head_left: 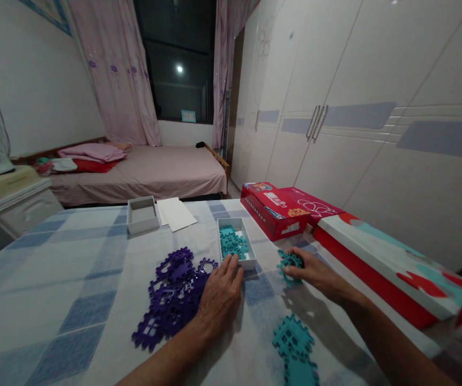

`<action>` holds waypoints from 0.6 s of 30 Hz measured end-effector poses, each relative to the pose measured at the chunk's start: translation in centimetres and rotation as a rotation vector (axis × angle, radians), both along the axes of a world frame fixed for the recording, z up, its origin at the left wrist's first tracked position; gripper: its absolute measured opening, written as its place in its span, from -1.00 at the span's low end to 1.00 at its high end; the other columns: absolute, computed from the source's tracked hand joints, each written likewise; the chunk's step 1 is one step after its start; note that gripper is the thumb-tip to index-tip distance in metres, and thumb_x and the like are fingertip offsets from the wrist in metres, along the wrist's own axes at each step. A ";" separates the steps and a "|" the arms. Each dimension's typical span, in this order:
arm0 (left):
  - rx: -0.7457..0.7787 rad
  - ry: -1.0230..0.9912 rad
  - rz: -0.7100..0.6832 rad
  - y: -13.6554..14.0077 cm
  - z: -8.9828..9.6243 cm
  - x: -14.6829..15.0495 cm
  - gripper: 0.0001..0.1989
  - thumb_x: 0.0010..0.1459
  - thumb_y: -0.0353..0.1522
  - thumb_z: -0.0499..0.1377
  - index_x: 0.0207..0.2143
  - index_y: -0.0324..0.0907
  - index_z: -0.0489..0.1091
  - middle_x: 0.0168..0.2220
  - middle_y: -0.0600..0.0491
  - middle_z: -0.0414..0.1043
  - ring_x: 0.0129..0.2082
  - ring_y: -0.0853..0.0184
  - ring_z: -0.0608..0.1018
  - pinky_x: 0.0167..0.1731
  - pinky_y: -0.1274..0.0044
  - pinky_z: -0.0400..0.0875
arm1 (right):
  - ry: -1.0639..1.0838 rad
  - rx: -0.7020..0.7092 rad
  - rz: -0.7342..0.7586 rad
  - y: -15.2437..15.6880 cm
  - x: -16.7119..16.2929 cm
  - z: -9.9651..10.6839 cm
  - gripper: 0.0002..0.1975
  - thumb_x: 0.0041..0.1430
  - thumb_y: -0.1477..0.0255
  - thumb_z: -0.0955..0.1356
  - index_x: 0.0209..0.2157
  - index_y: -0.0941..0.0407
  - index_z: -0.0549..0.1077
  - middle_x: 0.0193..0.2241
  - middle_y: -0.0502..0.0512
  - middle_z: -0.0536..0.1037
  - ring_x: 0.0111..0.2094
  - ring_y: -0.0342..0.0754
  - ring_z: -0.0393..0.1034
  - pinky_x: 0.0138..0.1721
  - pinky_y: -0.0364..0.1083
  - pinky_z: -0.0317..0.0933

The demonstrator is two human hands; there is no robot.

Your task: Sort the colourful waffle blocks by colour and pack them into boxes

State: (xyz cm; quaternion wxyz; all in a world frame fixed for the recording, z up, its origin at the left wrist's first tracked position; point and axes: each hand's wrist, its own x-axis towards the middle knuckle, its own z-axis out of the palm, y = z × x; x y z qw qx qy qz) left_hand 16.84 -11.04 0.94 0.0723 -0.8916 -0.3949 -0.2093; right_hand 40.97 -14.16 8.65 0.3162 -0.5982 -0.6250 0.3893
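Note:
My right hand (pixel 315 271) pinches some teal interlocking plastic pieces (pixel 290 262) with notched edges, just right of a small white box (pixel 249 264). Inside that box lies a heap of similar teal pieces (pixel 231 241). My left hand (pixel 221 295) rests its stretched fingertips on the box's near edge and holds nothing that I can see. Beneath and left of this hand spreads a pile of dark purple interlocking pieces (pixel 170 300), partly hidden by it. More loose teal pieces (pixel 295 343) lie on the cloth nearer to me.
A blue-and-white checked cloth (pixel 90 311) covers the table. Farther back are an open grey-white box (pixel 142 214) and white cards (pixel 177 213). Red boxes (pixel 275 209) and a long patterned box (pixel 392 262) line the right side. Beyond stand a bed (pixel 166 169) and wardrobe (pixel 335 80).

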 end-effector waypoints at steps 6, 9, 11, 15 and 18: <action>-0.013 0.038 0.003 0.1 0.1 0.0 -0.70 0.20 -0.50 -0.02 -0.03 -0.26 0.34 0.19 -0.15 0.17 0.22 0.12 0.17 0.00 0.34 0.29 | 0.054 0.141 0.006 9.0 -5.5 1.5 -0.61 -0.07 0.19 0.39 -0.29 0.20 0.39 -0.43 0.03 0.44 -0.43 -0.15 0.30 -0.40 -0.15 0.18; -0.011 0.050 0.003 0.1 0.4 0.1 -0.70 0.20 -0.50 -0.02 -0.04 -0.28 0.35 0.19 -0.16 0.17 0.21 0.11 0.18 0.02 0.34 0.28 | -0.021 0.135 -0.018 12.9 -7.8 1.3 -0.57 -0.04 0.12 0.37 -0.31 0.23 0.43 -0.41 0.09 0.47 -0.34 -0.05 0.36 -0.29 -0.08 0.23; -0.022 0.055 0.006 0.0 0.6 0.1 -0.70 0.20 -0.51 -0.02 -0.04 -0.29 0.35 0.19 -0.17 0.17 0.22 0.10 0.18 0.03 0.33 0.28 | -0.087 0.167 -0.071 14.1 -8.3 1.1 -0.54 -0.09 0.15 0.40 -0.26 0.24 0.44 -0.29 0.18 0.49 -0.18 0.06 0.34 -0.12 0.01 0.20; -0.055 0.063 -0.003 0.0 0.8 0.1 -0.69 0.20 -0.52 -0.02 -0.03 -0.28 0.35 0.20 -0.17 0.16 0.22 0.12 0.17 0.04 0.31 0.28 | -0.202 0.243 -0.135 11.5 -6.7 1.2 -0.55 -0.03 0.27 0.39 -0.10 0.21 0.42 -0.07 0.25 0.42 0.03 0.12 0.22 0.07 0.08 0.04; -0.056 0.043 -0.002 0.0 0.5 0.1 -0.67 0.19 -0.52 -0.02 -0.01 -0.28 0.34 0.21 -0.18 0.13 0.23 0.11 0.15 0.03 0.30 0.28 | -0.251 0.203 -0.010 5.5 -4.1 1.8 -0.54 0.07 0.23 0.32 -0.02 0.17 0.39 -0.04 0.23 0.41 -0.02 0.06 0.29 0.01 0.03 0.16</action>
